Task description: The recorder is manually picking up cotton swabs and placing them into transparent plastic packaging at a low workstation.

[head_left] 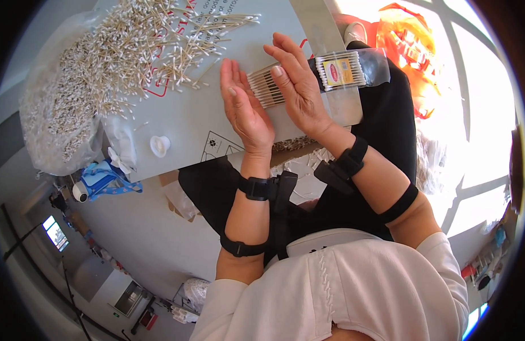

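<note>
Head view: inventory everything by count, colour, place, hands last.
Tabletop: one, grey, upper centre
Loose cotton swabs: uncountable, white tips, tabletop's upper left
Swab bag: one, clear, tabletop's left
Small dish: one, white, tabletop's lower edge
Swab row: one, white tips, upper centre
Labelled swab pack: one, white, yellow label, right of row
Plastic bag: one, orange, upper right
Strapped item: one, blue, below swab bag
Shirt: one, cream, bottom
Background clutter: uncounted, mixed, edges
Left hand: one, bare, beside row
Right hand: one, bare, over row

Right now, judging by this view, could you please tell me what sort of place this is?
Probably a packing workroom: a large loose heap of white-tipped cotton swabs lies on a flat grey tabletop, and a clear plastic pack with a yellow label holds more in a neat row.
</note>
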